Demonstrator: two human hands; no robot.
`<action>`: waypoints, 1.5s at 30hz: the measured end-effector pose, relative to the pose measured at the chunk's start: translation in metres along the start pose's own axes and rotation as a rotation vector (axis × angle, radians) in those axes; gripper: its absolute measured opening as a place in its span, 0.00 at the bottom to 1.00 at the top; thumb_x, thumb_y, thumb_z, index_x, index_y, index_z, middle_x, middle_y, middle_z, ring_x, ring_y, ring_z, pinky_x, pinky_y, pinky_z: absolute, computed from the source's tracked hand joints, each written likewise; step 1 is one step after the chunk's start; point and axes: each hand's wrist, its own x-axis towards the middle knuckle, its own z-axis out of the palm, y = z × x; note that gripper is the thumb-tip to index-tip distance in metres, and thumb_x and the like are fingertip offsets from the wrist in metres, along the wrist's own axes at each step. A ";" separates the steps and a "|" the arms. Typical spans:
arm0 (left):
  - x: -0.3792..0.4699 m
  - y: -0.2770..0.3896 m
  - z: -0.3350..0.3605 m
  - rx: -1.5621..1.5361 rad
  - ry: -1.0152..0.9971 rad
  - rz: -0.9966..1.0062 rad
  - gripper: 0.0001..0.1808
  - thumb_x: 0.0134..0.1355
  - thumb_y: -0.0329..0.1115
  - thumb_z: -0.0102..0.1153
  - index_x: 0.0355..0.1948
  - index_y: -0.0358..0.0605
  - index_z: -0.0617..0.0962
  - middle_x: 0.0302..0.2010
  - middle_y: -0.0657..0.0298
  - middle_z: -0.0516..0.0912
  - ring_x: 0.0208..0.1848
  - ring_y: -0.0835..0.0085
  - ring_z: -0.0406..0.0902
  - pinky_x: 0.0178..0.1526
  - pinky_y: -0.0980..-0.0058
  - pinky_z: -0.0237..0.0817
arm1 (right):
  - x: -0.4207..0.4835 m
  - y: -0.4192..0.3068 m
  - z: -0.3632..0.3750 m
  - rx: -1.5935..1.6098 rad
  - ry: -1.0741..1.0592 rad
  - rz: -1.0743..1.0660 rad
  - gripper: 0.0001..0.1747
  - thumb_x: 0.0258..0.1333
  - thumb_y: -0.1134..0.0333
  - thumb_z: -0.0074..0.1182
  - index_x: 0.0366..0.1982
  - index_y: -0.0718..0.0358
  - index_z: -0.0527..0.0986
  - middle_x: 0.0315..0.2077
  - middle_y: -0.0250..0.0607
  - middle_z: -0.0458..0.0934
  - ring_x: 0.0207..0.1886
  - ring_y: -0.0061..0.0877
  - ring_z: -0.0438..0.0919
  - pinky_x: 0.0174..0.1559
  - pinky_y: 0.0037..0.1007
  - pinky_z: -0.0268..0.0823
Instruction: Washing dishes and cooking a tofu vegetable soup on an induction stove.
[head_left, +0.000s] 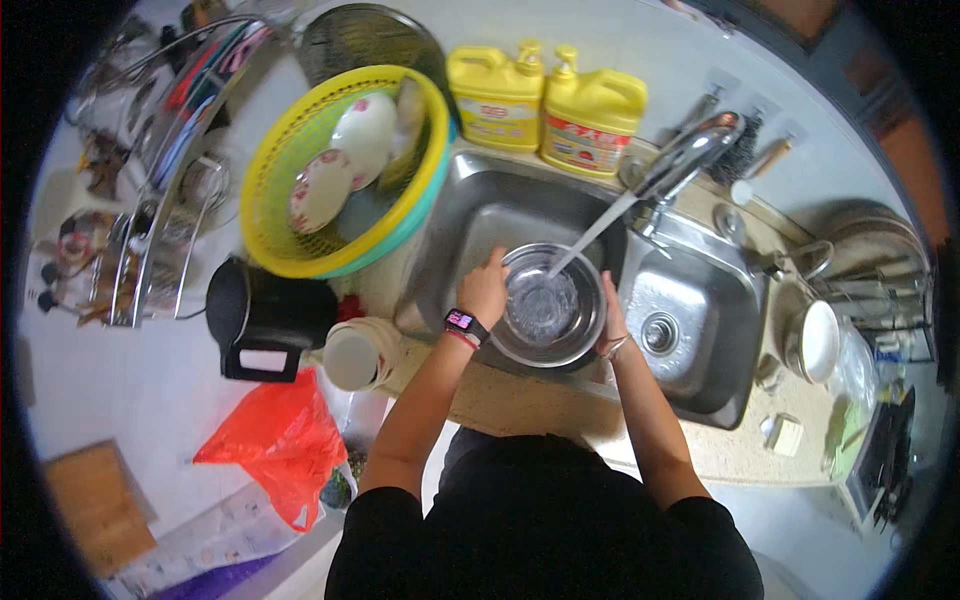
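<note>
A round stainless steel bowl (590, 330) is held over the larger, left basin of a double steel sink (480, 217). Water from the chrome faucet (686, 154) runs into it. My left hand (485, 291), with a smartwatch on the wrist, grips the bowl's left rim. On the opposite side, my right hand (613, 319) holds the bowl's right rim, near the divider between the basins. Clear water swirls in the bowl.
A yellow plastic colander (259, 202) with floral dishes stands left of the sink. Behind the sink are yellow detergent jugs (495, 112). A black appliance (274, 307) and stacked cups (352, 360) lie left; white bowls (819, 341) stand right.
</note>
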 end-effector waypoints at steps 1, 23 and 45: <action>0.005 -0.012 0.020 -0.061 -0.036 -0.036 0.15 0.60 0.38 0.45 0.47 0.49 0.66 0.30 0.45 0.78 0.32 0.45 0.74 0.33 0.50 0.63 | -0.004 -0.003 0.003 -0.038 0.020 0.012 0.41 0.52 0.35 0.37 0.53 0.64 0.65 0.49 0.46 0.70 0.51 0.33 0.70 0.54 0.36 0.61; 0.006 -0.033 0.116 -0.094 -0.624 0.317 0.19 0.60 0.41 0.40 0.45 0.39 0.73 0.42 0.45 0.75 0.45 0.52 0.72 0.48 0.58 0.61 | 0.077 0.029 -0.064 -0.296 0.456 -0.212 0.28 0.55 0.54 0.42 0.41 0.75 0.69 0.34 0.45 0.75 0.35 0.28 0.74 0.37 0.28 0.66; 0.023 -0.062 0.127 -0.736 0.163 -0.620 0.23 0.49 0.33 0.57 0.45 0.30 0.70 0.40 0.47 0.75 0.45 0.59 0.72 0.47 0.65 0.62 | 0.087 0.036 -0.029 -0.771 0.566 -0.357 0.29 0.57 0.54 0.40 0.47 0.76 0.65 0.43 0.52 0.72 0.45 0.35 0.71 0.47 0.31 0.62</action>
